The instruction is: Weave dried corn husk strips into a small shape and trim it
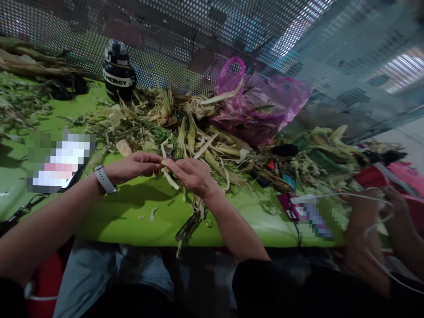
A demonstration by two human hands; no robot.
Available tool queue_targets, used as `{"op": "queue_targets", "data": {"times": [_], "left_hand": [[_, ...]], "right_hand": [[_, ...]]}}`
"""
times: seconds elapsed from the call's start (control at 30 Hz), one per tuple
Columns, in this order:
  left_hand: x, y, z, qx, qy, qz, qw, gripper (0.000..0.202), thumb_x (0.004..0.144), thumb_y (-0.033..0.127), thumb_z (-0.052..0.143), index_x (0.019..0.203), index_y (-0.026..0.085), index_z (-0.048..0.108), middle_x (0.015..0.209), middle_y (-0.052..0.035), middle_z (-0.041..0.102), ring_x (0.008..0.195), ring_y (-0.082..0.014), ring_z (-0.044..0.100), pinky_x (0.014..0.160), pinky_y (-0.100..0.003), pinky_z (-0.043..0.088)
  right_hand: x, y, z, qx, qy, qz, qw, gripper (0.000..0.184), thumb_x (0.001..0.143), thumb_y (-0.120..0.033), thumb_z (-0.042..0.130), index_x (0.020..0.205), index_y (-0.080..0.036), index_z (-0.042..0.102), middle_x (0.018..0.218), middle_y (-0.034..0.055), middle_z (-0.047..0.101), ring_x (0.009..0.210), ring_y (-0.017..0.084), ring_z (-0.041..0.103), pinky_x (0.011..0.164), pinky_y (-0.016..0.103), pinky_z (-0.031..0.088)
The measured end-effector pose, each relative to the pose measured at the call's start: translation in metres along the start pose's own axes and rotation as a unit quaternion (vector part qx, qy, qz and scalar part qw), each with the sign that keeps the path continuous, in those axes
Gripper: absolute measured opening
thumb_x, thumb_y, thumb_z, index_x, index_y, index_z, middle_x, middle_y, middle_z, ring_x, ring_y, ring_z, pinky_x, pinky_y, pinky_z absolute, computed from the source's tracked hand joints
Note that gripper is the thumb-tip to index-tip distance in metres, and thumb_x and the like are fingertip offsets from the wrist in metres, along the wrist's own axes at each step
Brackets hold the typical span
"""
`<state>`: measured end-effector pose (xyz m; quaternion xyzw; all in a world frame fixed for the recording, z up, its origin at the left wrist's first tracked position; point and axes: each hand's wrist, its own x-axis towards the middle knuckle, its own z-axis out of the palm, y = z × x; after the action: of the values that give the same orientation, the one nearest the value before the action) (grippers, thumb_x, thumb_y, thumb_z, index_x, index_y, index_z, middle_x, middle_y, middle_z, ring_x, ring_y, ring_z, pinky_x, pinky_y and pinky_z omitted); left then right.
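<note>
Your left hand (145,164) and right hand (194,175) meet over the green table (126,223), fingertips almost touching, each closed in a narrow pinch on a pale strip (170,180) of plant; one pale end juts up on the far side of your fingers and a length slants down to the near right, though your fingers hide whether it is all one piece. A small dark thing (169,155) shows beside your right thumb, too covered to name. To work this well, pinch close to the spot you are handling, let the left steady while the right does the fine moving, and use light, even pressure, since so thin a strip would probably snap or fray. The heap of husk-like leaves (190,135) lies just beyond your hands, so lift slightly if loose pieces snag. Mind the limp, dark bundle (189,228) drooping over the table's near edge, and the phone (64,165) to the left; small scraps (153,214) lie nearer you, easy to gather up
</note>
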<state>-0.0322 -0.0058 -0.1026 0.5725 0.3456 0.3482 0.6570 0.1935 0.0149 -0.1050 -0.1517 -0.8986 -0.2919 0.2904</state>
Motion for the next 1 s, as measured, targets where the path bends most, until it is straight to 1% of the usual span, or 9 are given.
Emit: {"op": "queue_targets", "data": {"times": [0.1, 0.23, 0.33, 0.47, 0.6, 0.7, 0.87, 0.93, 1.0], "left_hand": [[0.001, -0.002, -0.005, -0.027, -0.012, -0.020, 0.999, 0.027, 0.074, 0.027, 0.071, 0.099, 0.019, 0.074, 0.084, -0.0072, 0.071, 0.062, -0.0105, 0.055, 0.055, -0.021, 0.042], [0.002, -0.003, -0.011, -0.069, -0.008, -0.048, 0.996, 0.021, 0.073, 0.021, 0.070, 0.093, 0.017, 0.075, 0.081, -0.0090, 0.071, 0.064, -0.0127, 0.059, 0.056, -0.023, 0.045], [0.002, 0.000, -0.010, -0.088, -0.002, -0.063, 0.994, 0.017, 0.074, 0.020, 0.067, 0.088, 0.016, 0.076, 0.081, -0.0101, 0.072, 0.065, -0.0142, 0.060, 0.054, -0.023, 0.046], [0.002, 0.006, -0.007, -0.081, 0.002, -0.068, 0.994, 0.016, 0.076, 0.026, 0.066, 0.076, 0.015, 0.076, 0.082, -0.0128, 0.071, 0.063, -0.0157, 0.060, 0.051, -0.024, 0.045], [0.002, 0.006, -0.007, -0.060, -0.001, -0.062, 0.996, 0.016, 0.070, 0.025, 0.075, 0.081, 0.014, 0.077, 0.076, -0.0106, 0.070, 0.056, -0.0116, 0.055, 0.049, -0.022, 0.041], [0.002, 0.005, -0.009, -0.050, -0.006, -0.057, 0.997, 0.017, 0.068, 0.023, 0.077, 0.082, 0.015, 0.077, 0.075, -0.0080, 0.070, 0.055, -0.0090, 0.053, 0.048, -0.019, 0.040], [0.001, 0.004, -0.010, -0.059, -0.022, -0.056, 0.996, 0.019, 0.067, 0.024, 0.077, 0.085, 0.016, 0.077, 0.085, -0.0096, 0.072, 0.061, -0.0103, 0.057, 0.051, -0.019, 0.043], [0.001, 0.005, -0.009, -0.060, -0.030, -0.058, 0.996, 0.020, 0.065, 0.021, 0.077, 0.084, 0.016, 0.077, 0.083, -0.0086, 0.072, 0.061, -0.0098, 0.057, 0.052, -0.018, 0.043], [0.001, 0.005, -0.007, -0.056, -0.026, -0.059, 0.996, 0.019, 0.064, 0.018, 0.077, 0.083, 0.016, 0.077, 0.077, -0.0068, 0.071, 0.059, -0.0091, 0.056, 0.052, -0.018, 0.043]], "right_hand": [[0.004, -0.001, -0.006, 0.012, 0.001, -0.021, 1.000, 0.027, 0.091, -0.011, 0.051, 0.116, -0.011, 0.062, 0.083, 0.0026, 0.067, 0.069, 0.010, 0.052, 0.058, 0.025, 0.040], [0.005, -0.003, -0.009, 0.023, -0.051, -0.034, 0.998, 0.028, 0.092, -0.010, 0.049, 0.116, -0.015, 0.062, 0.088, 0.0029, 0.068, 0.070, 0.011, 0.052, 0.061, 0.026, 0.041], [0.004, -0.005, -0.007, 0.029, -0.065, -0.027, 0.997, 0.030, 0.092, -0.009, 0.049, 0.120, -0.014, 0.060, 0.088, 0.0038, 0.068, 0.071, 0.011, 0.052, 0.059, 0.027, 0.041], [0.002, -0.006, -0.006, 0.038, -0.060, -0.026, 0.997, 0.032, 0.091, -0.007, 0.049, 0.121, -0.013, 0.058, 0.088, 0.0045, 0.066, 0.072, 0.012, 0.051, 0.058, 0.028, 0.040], [0.004, -0.007, -0.010, 0.022, -0.081, -0.035, 0.996, 0.030, 0.093, -0.008, 0.047, 0.121, -0.015, 0.057, 0.088, 0.0034, 0.067, 0.071, 0.011, 0.051, 0.059, 0.028, 0.041], [0.006, -0.008, -0.011, -0.013, -0.058, -0.044, 0.997, 0.028, 0.093, -0.008, 0.047, 0.118, -0.014, 0.059, 0.084, 0.0015, 0.067, 0.068, 0.011, 0.051, 0.059, 0.028, 0.041], [0.008, -0.008, -0.011, -0.017, -0.023, -0.050, 0.998, 0.026, 0.092, -0.009, 0.051, 0.115, -0.010, 0.061, 0.081, 0.0020, 0.067, 0.068, 0.012, 0.050, 0.059, 0.028, 0.041], [0.009, -0.007, -0.011, -0.020, -0.011, -0.048, 0.999, 0.024, 0.091, -0.010, 0.052, 0.113, -0.009, 0.062, 0.081, 0.0024, 0.067, 0.067, 0.012, 0.050, 0.059, 0.028, 0.040], [0.009, -0.007, -0.011, -0.029, -0.011, -0.041, 0.999, 0.023, 0.092, -0.011, 0.052, 0.112, -0.011, 0.063, 0.081, 0.0023, 0.067, 0.067, 0.011, 0.050, 0.059, 0.027, 0.040]]}}
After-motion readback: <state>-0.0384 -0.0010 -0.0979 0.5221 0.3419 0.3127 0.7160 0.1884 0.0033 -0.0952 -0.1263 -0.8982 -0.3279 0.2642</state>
